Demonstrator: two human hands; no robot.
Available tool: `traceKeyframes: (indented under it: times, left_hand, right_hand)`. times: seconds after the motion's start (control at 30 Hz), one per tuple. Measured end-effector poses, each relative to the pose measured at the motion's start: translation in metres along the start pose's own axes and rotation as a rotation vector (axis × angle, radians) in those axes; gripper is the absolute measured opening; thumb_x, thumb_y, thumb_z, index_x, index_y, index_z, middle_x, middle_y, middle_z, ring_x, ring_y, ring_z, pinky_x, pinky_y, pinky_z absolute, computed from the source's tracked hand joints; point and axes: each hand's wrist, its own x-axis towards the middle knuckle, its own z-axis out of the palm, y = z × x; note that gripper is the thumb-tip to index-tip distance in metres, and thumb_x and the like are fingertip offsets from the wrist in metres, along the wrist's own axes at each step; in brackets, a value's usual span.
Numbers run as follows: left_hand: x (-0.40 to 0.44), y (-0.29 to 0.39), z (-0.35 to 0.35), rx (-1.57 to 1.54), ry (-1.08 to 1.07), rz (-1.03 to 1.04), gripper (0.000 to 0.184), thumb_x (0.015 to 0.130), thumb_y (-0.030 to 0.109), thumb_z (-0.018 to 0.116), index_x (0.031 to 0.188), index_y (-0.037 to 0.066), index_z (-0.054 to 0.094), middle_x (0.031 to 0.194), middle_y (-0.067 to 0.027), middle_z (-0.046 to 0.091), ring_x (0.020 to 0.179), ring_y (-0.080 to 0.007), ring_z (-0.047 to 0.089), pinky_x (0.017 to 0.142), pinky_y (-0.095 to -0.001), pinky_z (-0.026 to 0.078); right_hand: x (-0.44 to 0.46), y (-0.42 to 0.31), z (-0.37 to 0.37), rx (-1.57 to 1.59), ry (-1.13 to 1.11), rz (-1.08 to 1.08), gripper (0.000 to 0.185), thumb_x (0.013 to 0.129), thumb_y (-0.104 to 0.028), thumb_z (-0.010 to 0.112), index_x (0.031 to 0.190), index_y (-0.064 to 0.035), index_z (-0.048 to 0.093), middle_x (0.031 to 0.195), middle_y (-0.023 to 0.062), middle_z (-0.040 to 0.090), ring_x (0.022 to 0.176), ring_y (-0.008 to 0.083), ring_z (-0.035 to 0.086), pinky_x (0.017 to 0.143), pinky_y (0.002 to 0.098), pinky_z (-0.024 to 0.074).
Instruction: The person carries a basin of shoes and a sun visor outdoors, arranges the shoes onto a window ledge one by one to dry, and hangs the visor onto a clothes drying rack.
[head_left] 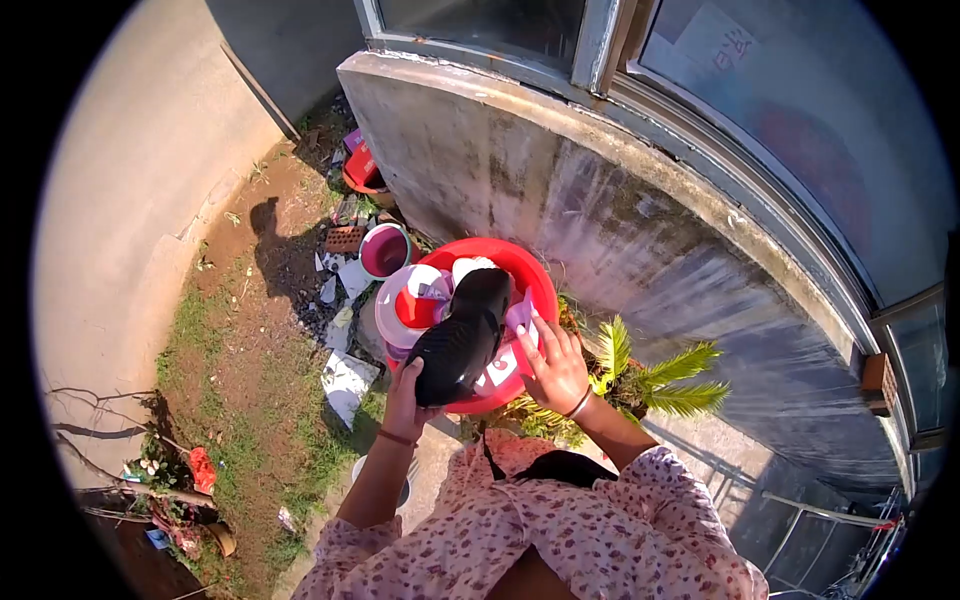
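My left hand (408, 398) grips one end of a glossy black shoe (460, 340), which lies tilted with its narrow waist and ridged surface in view. To its right, my right hand (556, 372) has its fingertips on a pink-purple piece (519, 312) that looks like a cloth; part of it is hidden. Beneath both hands stands a large red basin (540, 275). A round whitish tub (388, 318) with something red inside sits at the basin's left side, partly behind the shoe. White and pink items fill more of the basin.
A pink-and-green bucket (385, 250) stands beyond the basin, near a perforated brick (344, 239) and broken white tiles (348, 385). A stained concrete wall (600, 210) rises on the right below windows. A leafy green plant (680, 380) grows beside the basin.
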Motion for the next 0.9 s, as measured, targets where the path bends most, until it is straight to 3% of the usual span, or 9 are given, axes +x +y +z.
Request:
traceKeyframes:
  times: [0.17,0.2,0.37,0.47,0.5,0.6,0.63,0.77,0.9]
  left_hand:
    - [-0.036,0.007,0.037,-0.200,-0.178,-0.548,0.044,0.086,0.055,0.051,0.108,0.018,0.057,0.090,-0.0029,0.065,0.073,-0.0179,0.063,0.053,-0.0327,0.049]
    - [-0.054,0.025,0.070,-0.234,-0.067,-0.545,0.042,0.087,0.055,0.049,0.109,0.020,0.057,0.089,-0.0027,0.066,0.072,-0.0185,0.063,0.052,-0.0320,0.048]
    - [-0.017,-0.014,0.037,-0.299,-0.359,-0.568,0.042,0.095,0.044,0.039,0.122,0.015,0.052,0.113,-0.0069,0.059,0.096,-0.0261,0.059,0.082,-0.0429,0.047]
    - [-0.019,-0.002,0.049,-0.340,-0.532,-0.484,0.047,0.096,0.047,0.032,0.127,0.016,0.049,0.122,-0.0065,0.057,0.091,-0.0296,0.060,0.081,-0.0423,0.048]
    - [-0.028,0.013,0.062,-0.375,-0.594,-0.318,0.052,0.096,0.049,0.031,0.131,0.012,0.044,0.120,-0.0116,0.058,0.089,-0.0304,0.061,0.079,-0.0413,0.049]
    - [-0.027,0.042,0.071,-0.431,-0.481,-0.203,0.058,0.097,0.046,0.031,0.132,0.000,0.039,0.110,-0.0197,0.061,0.088,-0.0278,0.063,0.076,-0.0367,0.051]
    - [-0.025,0.042,0.066,-0.373,-0.386,-0.127,0.051,0.095,0.041,0.041,0.128,0.003,0.043,0.104,-0.0143,0.064,0.083,-0.0222,0.064,0.074,-0.0348,0.053]
    - [-0.005,0.017,0.015,-0.171,0.114,-0.076,0.033,0.093,0.032,0.045,0.115,0.007,0.053,0.092,-0.0058,0.065,0.068,-0.0144,0.057,0.061,-0.0274,0.046]
    - [-0.009,-0.023,-0.056,-0.415,0.204,-0.084,0.019,0.088,0.021,0.051,0.102,0.009,0.054,0.081,-0.0020,0.061,0.062,-0.0127,0.055,0.052,-0.0238,0.043]
  right_hand:
    - [-0.011,0.011,-0.009,-0.035,0.105,-0.153,0.065,0.065,-0.012,0.060,0.128,-0.0043,0.046,0.128,0.0193,0.048,0.111,0.0354,0.050,0.090,0.0489,0.0388]
    - [-0.013,0.014,-0.012,-0.055,0.124,-0.137,0.063,0.065,-0.012,0.059,0.126,-0.0042,0.047,0.126,0.0181,0.050,0.110,0.0345,0.050,0.089,0.0489,0.0385]
    - [-0.006,0.036,-0.035,-0.037,0.098,-0.155,0.043,0.071,-0.015,0.057,0.113,-0.0074,0.058,0.113,0.0066,0.058,0.102,0.0241,0.056,0.083,0.0374,0.0443]
    - [0.006,0.060,-0.038,-0.088,0.096,-0.189,0.040,0.070,-0.014,0.058,0.108,-0.0048,0.059,0.106,0.0068,0.062,0.093,0.0226,0.060,0.070,0.0317,0.0516]
    - [0.012,0.065,-0.047,-0.087,0.083,-0.158,0.041,0.068,-0.012,0.060,0.108,-0.0023,0.059,0.104,0.0080,0.063,0.091,0.0236,0.061,0.068,0.0314,0.0527]
    - [0.047,0.091,-0.082,-0.007,0.228,0.051,0.048,0.063,-0.004,0.062,0.111,-0.0043,0.059,0.099,0.0121,0.063,0.086,0.0300,0.061,0.072,0.0365,0.0512]
    - [0.062,0.104,-0.093,0.001,0.322,0.141,0.046,0.063,-0.002,0.061,0.109,-0.0042,0.060,0.096,0.0136,0.063,0.086,0.0321,0.061,0.073,0.0379,0.0505]
    - [0.131,0.155,-0.145,0.040,0.602,0.452,0.037,0.067,-0.005,0.061,0.105,-0.0024,0.063,0.087,0.0173,0.064,0.081,0.0364,0.061,0.073,0.0407,0.0492]
    - [0.183,0.210,-0.157,-0.046,0.670,0.729,0.034,0.070,-0.015,0.065,0.102,-0.0026,0.064,0.081,0.0179,0.065,0.082,0.0363,0.062,0.074,0.0416,0.0491]
